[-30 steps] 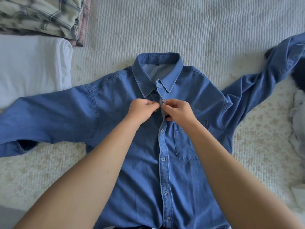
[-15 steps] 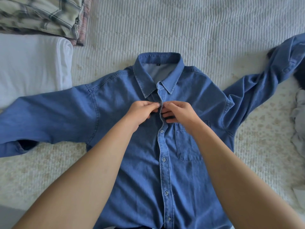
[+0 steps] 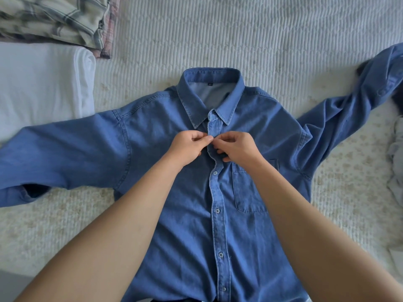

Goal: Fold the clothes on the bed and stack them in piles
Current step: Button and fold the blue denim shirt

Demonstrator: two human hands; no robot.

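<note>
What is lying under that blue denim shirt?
The denim shirt lies spread on the pale quilted bedcover, which shows all round it. Its left sleeve end overlaps the folded white cloth. Anything else beneath its body is covered and cannot be seen.

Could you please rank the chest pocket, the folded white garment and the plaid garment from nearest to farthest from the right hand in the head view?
From the right hand:
1. Chest pocket, just below it on the denim shirt.
2. Folded white garment, far left.
3. Plaid garment, top-left corner.
</note>
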